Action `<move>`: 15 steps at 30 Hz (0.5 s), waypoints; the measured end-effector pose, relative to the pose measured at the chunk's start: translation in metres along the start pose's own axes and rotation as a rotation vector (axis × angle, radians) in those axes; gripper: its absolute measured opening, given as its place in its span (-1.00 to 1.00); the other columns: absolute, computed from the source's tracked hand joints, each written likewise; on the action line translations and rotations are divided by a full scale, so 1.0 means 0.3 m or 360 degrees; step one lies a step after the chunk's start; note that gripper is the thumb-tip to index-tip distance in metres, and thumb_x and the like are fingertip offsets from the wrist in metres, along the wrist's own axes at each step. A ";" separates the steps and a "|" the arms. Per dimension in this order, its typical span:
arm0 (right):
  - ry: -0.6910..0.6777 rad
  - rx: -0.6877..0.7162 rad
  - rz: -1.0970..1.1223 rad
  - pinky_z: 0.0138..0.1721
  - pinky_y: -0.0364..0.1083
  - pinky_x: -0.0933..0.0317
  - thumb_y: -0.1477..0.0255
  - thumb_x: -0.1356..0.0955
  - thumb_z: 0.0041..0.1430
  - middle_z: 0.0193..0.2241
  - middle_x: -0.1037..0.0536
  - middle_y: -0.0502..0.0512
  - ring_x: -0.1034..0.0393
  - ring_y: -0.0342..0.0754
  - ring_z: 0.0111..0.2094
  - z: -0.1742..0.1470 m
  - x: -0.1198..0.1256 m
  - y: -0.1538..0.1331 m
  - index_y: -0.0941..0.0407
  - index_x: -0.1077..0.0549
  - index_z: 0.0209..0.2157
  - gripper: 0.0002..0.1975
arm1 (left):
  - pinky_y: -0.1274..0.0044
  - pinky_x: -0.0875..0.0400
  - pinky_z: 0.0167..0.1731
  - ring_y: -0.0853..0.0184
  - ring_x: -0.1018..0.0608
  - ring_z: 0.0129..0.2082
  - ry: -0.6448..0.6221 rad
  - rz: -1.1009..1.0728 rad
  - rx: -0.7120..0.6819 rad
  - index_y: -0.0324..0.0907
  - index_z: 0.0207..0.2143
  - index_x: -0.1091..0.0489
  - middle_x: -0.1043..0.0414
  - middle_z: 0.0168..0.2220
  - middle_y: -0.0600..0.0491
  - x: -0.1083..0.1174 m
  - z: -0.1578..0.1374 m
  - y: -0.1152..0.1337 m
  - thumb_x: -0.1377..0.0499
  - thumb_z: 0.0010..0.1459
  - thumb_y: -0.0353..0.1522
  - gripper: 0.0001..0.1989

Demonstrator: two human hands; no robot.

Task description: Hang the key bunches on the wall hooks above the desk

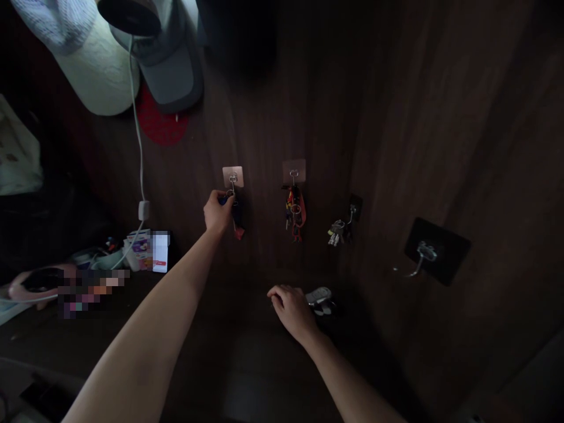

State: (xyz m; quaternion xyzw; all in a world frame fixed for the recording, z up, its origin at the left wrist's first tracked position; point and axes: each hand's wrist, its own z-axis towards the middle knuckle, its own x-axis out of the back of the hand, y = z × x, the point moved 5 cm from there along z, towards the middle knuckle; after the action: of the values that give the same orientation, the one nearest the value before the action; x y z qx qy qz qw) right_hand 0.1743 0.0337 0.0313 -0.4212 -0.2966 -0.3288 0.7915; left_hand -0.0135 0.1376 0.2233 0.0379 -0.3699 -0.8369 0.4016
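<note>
Dark brown wood grain, dimly lit, behind nearly everything in the head view. Just left of the centre, a dark blue bundle (238,212) with a small red tag (239,234) at its lower end, directly below the left hook (233,177) on a pale, square, smooth patch. Top of the bundle pinched between thumb and fingers of the left hand (218,212). Right hand (289,306) lower, near the centre, loosely curled, palm turned out of sight; cannot tell whether empty. Just beside it, a silvery, rounded object (319,296).

By the look of things, partway through: bundle up at the metal, grip not yet released. In such poor light, no saying whether fully seated on the hook. Already hanging: red-strapped keys (296,216) on the middle hook (294,173), strap flat and looped; farther right, a cluster of shiny metal keys (335,232) at a small black-backed hook (352,210). Bare: the large hook (418,261) at the right of the frame, thin curved wire on a glossy black plate.

Upper left, a grey cap (170,79) with a stiff curved brim, a cream cap (99,79) with a softer surface, and a slim white cord (138,132) past both. Lower left, a lit phone (161,252), flat and rectangular.
</note>
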 end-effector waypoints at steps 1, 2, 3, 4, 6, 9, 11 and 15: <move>0.0003 0.0001 0.0001 -0.18 -0.08 -0.03 0.56 -0.21 0.14 -0.35 -0.53 -0.02 -0.38 -0.08 -0.25 0.000 0.000 0.000 0.05 -0.43 -0.35 -0.80 | 0.51 -0.32 -0.24 0.28 -0.50 -0.23 -0.0007 0.0019 0.0032 -0.13 -0.34 -0.37 -0.49 -0.30 0.04 -0.005 0.003 -0.003 -0.17 -0.01 -0.24 -0.81; 0.0008 0.0002 0.0001 -0.17 -0.08 -0.03 0.57 -0.21 0.13 -0.35 -0.53 -0.02 -0.39 -0.08 -0.25 -0.001 -0.001 0.001 0.05 -0.43 -0.35 -0.80 | 0.50 -0.32 -0.23 0.28 -0.50 -0.23 -0.0009 0.0038 0.0066 -0.13 -0.34 -0.37 -0.49 -0.29 0.04 -0.008 0.006 -0.007 -0.18 -0.01 -0.24 -0.81; 0.0011 0.0006 0.0000 -0.17 -0.08 -0.03 0.57 -0.21 0.13 -0.35 -0.53 -0.02 -0.39 -0.08 -0.25 -0.001 -0.001 0.002 0.05 -0.43 -0.35 -0.80 | 0.50 -0.32 -0.23 0.27 -0.50 -0.22 -0.0012 0.0059 0.0097 -0.13 -0.34 -0.37 -0.49 -0.29 0.03 -0.011 0.009 -0.011 -0.18 -0.01 -0.25 -0.82; 0.0013 0.0008 -0.0003 -0.17 -0.08 -0.03 0.57 -0.21 0.13 -0.35 -0.53 -0.02 -0.39 -0.08 -0.25 -0.001 -0.002 0.003 0.05 -0.43 -0.35 -0.80 | 0.50 -0.32 -0.23 0.27 -0.49 -0.22 -0.0018 0.0082 0.0123 -0.13 -0.35 -0.37 -0.49 -0.29 0.03 -0.014 0.011 -0.015 -0.18 -0.01 -0.25 -0.82; 0.0015 0.0011 -0.0008 -0.18 -0.08 -0.03 0.57 -0.21 0.13 -0.36 -0.53 -0.02 -0.39 -0.08 -0.25 -0.001 -0.004 0.005 0.05 -0.43 -0.35 -0.79 | 0.50 -0.32 -0.23 0.26 -0.49 -0.22 -0.0038 0.0127 0.0147 -0.13 -0.37 -0.38 -0.49 -0.30 0.02 -0.016 0.015 -0.021 -0.18 -0.01 -0.25 -0.83; 0.0025 0.0014 -0.0004 -0.18 -0.08 -0.04 0.57 -0.22 0.12 -0.36 -0.53 -0.02 -0.39 -0.08 -0.26 -0.001 -0.004 0.008 0.04 -0.43 -0.35 -0.80 | 0.49 -0.32 -0.24 0.27 -0.49 -0.25 -0.0018 0.0147 0.0106 -0.14 -0.37 -0.38 -0.49 -0.33 0.01 -0.011 0.016 -0.020 -0.18 -0.01 -0.25 -0.83; 0.0032 0.0021 -0.0004 -0.18 -0.09 -0.04 0.57 -0.22 0.12 -0.36 -0.53 -0.03 -0.39 -0.09 -0.26 -0.001 -0.003 0.007 0.04 -0.43 -0.35 -0.79 | 0.50 -0.32 -0.24 0.29 -0.50 -0.27 0.0046 0.0106 0.0028 -0.15 -0.35 -0.38 -0.49 -0.33 0.02 -0.002 0.012 -0.012 -0.17 0.01 -0.25 -0.82; 0.0050 0.0024 -0.0021 -0.17 -0.10 -0.05 0.57 -0.22 0.12 -0.37 -0.53 -0.03 -0.39 -0.10 -0.26 -0.001 0.000 0.005 0.04 -0.44 -0.36 -0.79 | 0.53 -0.32 -0.23 0.32 -0.50 -0.27 0.0144 0.0033 -0.0138 -0.15 -0.30 -0.38 -0.49 -0.31 0.02 0.009 -0.001 0.012 -0.13 0.06 -0.24 -0.80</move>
State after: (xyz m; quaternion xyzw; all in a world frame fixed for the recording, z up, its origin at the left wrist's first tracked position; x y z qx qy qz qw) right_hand 0.1755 0.0340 0.0303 -0.4080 -0.2894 -0.3384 0.7970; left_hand -0.0129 0.1341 0.2260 0.0545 -0.3151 -0.8454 0.4278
